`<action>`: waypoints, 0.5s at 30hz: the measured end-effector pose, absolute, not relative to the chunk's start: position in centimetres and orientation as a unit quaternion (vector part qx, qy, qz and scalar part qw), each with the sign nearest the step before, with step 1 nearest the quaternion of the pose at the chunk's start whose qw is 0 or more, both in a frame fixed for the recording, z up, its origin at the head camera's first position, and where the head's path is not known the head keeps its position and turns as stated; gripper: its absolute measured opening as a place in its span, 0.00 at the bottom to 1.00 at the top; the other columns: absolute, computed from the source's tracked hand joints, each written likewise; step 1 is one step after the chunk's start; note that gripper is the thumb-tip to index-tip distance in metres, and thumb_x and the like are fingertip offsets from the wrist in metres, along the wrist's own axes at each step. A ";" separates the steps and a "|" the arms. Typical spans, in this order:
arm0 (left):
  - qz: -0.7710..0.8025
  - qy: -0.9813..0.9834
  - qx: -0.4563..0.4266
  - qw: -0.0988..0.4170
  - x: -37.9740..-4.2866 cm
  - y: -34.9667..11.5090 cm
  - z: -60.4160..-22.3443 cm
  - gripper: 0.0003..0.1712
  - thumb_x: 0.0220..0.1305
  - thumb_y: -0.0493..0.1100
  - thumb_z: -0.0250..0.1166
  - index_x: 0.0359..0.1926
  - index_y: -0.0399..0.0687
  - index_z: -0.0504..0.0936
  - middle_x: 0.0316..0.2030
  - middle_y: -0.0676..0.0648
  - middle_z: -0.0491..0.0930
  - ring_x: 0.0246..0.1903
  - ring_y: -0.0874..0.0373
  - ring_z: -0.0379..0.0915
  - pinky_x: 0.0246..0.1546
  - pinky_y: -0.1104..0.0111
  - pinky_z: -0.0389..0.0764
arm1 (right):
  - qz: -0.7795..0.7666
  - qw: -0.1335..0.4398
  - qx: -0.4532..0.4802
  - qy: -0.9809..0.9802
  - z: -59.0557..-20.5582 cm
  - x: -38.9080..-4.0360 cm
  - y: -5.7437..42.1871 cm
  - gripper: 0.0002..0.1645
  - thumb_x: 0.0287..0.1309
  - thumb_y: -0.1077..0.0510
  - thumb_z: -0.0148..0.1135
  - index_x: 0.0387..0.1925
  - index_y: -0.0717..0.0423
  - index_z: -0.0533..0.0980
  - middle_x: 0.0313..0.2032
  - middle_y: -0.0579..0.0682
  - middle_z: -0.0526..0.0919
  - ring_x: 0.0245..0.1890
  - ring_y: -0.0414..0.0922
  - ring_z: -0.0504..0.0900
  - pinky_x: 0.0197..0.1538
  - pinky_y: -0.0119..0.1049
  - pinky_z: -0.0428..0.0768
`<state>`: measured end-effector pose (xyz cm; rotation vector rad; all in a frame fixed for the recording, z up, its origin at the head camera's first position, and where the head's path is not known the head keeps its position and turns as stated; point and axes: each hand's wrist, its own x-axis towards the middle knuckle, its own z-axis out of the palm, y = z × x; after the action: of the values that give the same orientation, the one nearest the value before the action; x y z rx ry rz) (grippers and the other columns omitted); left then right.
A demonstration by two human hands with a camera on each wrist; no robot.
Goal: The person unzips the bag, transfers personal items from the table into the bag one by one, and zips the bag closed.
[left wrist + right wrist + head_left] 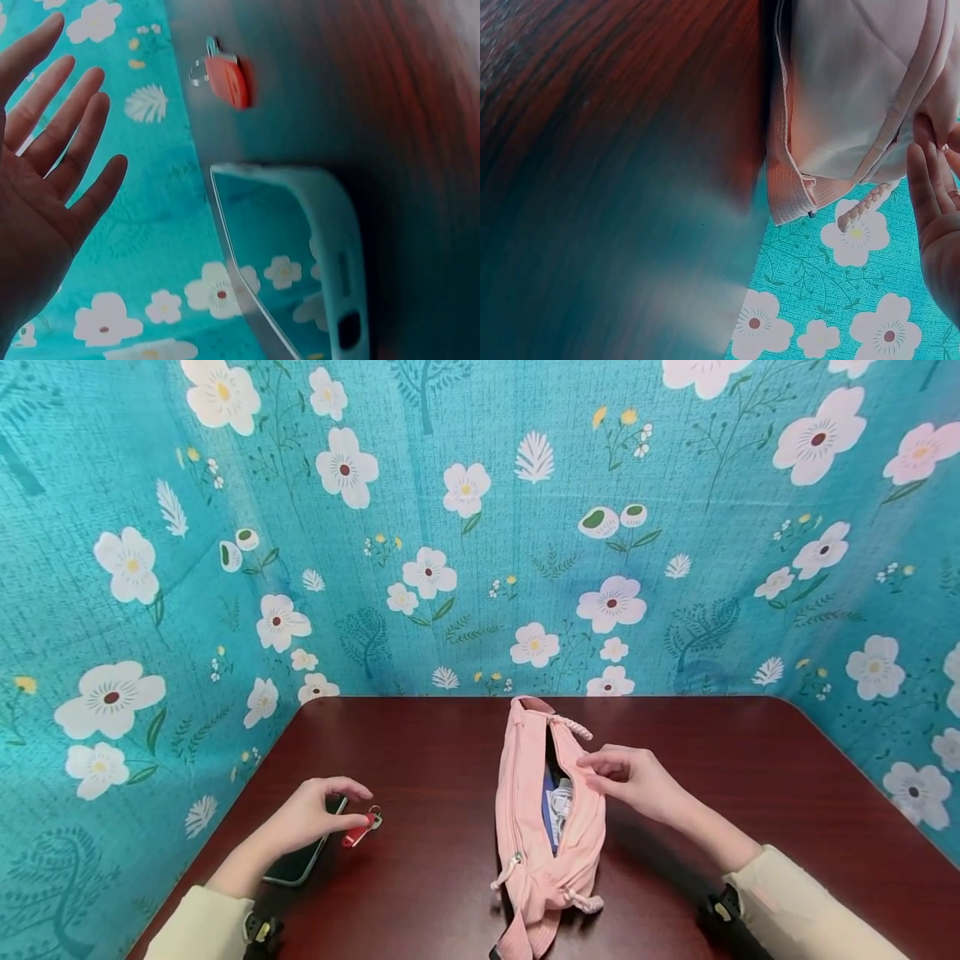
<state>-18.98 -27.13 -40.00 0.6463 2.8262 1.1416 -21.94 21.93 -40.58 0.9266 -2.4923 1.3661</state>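
A pink waist bag (517, 777) stands on the table with its main zip undone. Inside its opening show a white coiled cable (561, 806) and a blue flat thing (547, 802), partly hidden. My right hand (637, 781) pinches the bag's right rim between thumb and fingers; the right wrist view has the bag (847, 90) at its upper right. My left hand (318, 814) hovers, fingers spread, over a phone (300, 864) and beside a small red thing with a metal ring (358, 835). In the left wrist view a gap parts the hand (52, 165) from the red thing (227, 81).
The dark red-brown table (420, 760) ends at a teal flowered cloth (465, 610) behind and at the sides. The bag's strap (528, 939) runs toward the table's near side. Braided zip pulls (581, 900) hang from the bag.
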 end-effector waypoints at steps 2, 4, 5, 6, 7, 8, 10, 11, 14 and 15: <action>0.359 0.911 0.201 0.020 -19.1 -27.6 -40.0 0.20 0.53 0.46 0.76 0.46 0.45 0.84 0.43 0.44 0.83 0.45 0.43 0.75 0.51 0.42 0.72 | 0.450 0.082 0.311 -0.833 -40.6 -22.0 21.9 0.16 0.54 0.67 0.69 0.46 0.61 0.82 0.31 0.48 0.83 0.27 0.38 0.80 0.28 0.31 0.78; 0.348 0.917 0.194 0.027 -19.3 -27.9 -40.0 0.20 0.52 0.44 0.76 0.47 0.44 0.84 0.43 0.44 0.82 0.45 0.43 0.74 0.51 0.43 0.71 | 0.444 0.088 0.313 -0.835 -40.5 -21.9 21.8 0.16 0.53 0.69 0.69 0.46 0.62 0.82 0.31 0.48 0.83 0.27 0.38 0.80 0.28 0.31 0.77; 0.344 0.918 0.193 0.029 -19.3 -28.0 -40.1 0.21 0.52 0.44 0.76 0.47 0.44 0.84 0.44 0.44 0.82 0.45 0.43 0.74 0.51 0.43 0.72 | 0.442 0.090 0.312 -0.836 -40.4 -21.8 21.8 0.16 0.53 0.70 0.69 0.45 0.63 0.82 0.31 0.49 0.83 0.27 0.38 0.80 0.27 0.31 0.77; 0.340 0.920 0.192 0.031 -19.4 -28.2 -40.2 0.21 0.52 0.44 0.76 0.47 0.44 0.84 0.44 0.44 0.82 0.45 0.43 0.74 0.50 0.43 0.72 | 0.441 0.091 0.312 -0.837 -40.2 -21.7 21.7 0.15 0.53 0.71 0.68 0.45 0.64 0.82 0.31 0.50 0.83 0.27 0.39 0.80 0.27 0.31 0.77; 0.340 0.920 0.192 0.034 -19.5 -28.2 -40.3 0.21 0.52 0.44 0.76 0.47 0.44 0.84 0.44 0.44 0.82 0.45 0.43 0.74 0.50 0.44 0.72 | 0.440 0.091 0.313 -0.837 -39.9 -21.5 21.6 0.15 0.53 0.72 0.68 0.45 0.66 0.81 0.30 0.51 0.83 0.27 0.39 0.80 0.27 0.32 0.77; 0.341 0.920 0.192 0.037 -19.7 -28.3 -40.4 0.21 0.52 0.43 0.76 0.47 0.44 0.84 0.44 0.44 0.82 0.45 0.43 0.74 0.50 0.44 0.72 | 0.440 0.092 0.314 -0.836 -39.6 -21.2 21.4 0.15 0.52 0.73 0.67 0.44 0.67 0.81 0.30 0.52 0.83 0.27 0.40 0.80 0.27 0.32 0.78; 0.345 0.917 0.194 0.043 -20.0 -28.4 -40.7 0.20 0.52 0.43 0.76 0.47 0.44 0.84 0.44 0.44 0.82 0.45 0.43 0.74 0.49 0.44 0.73 | 0.440 0.092 0.316 -0.835 -38.9 -20.7 21.1 0.15 0.52 0.74 0.67 0.43 0.69 0.81 0.30 0.53 0.82 0.27 0.41 0.81 0.28 0.33 0.78; 0.347 0.916 0.196 0.045 -20.1 -28.5 -40.9 0.20 0.52 0.42 0.75 0.47 0.44 0.84 0.44 0.44 0.82 0.45 0.43 0.74 0.48 0.45 0.74 | 0.441 0.090 0.316 -0.835 -38.5 -20.4 21.0 0.14 0.52 0.74 0.67 0.43 0.69 0.81 0.30 0.54 0.82 0.27 0.41 0.81 0.28 0.33 0.78; 0.346 0.915 0.200 0.052 -20.6 -28.5 -41.4 0.19 0.53 0.41 0.75 0.47 0.44 0.84 0.43 0.44 0.82 0.44 0.44 0.74 0.45 0.50 0.76 | 0.442 0.087 0.317 -0.834 -37.6 -19.8 20.8 0.14 0.52 0.74 0.66 0.43 0.70 0.81 0.30 0.55 0.82 0.26 0.41 0.81 0.28 0.32 0.78; 0.345 0.915 0.201 0.054 -20.8 -28.4 -41.6 0.19 0.53 0.41 0.75 0.47 0.45 0.84 0.43 0.45 0.82 0.44 0.45 0.74 0.44 0.53 0.77 | 0.442 0.087 0.316 -0.835 -37.5 -19.7 20.8 0.14 0.52 0.74 0.66 0.43 0.70 0.81 0.30 0.55 0.83 0.26 0.42 0.81 0.28 0.32 0.78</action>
<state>-20.75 -28.43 -41.58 0.6103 2.7811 1.0486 -19.72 20.75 -37.53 0.9417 -2.4869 1.3181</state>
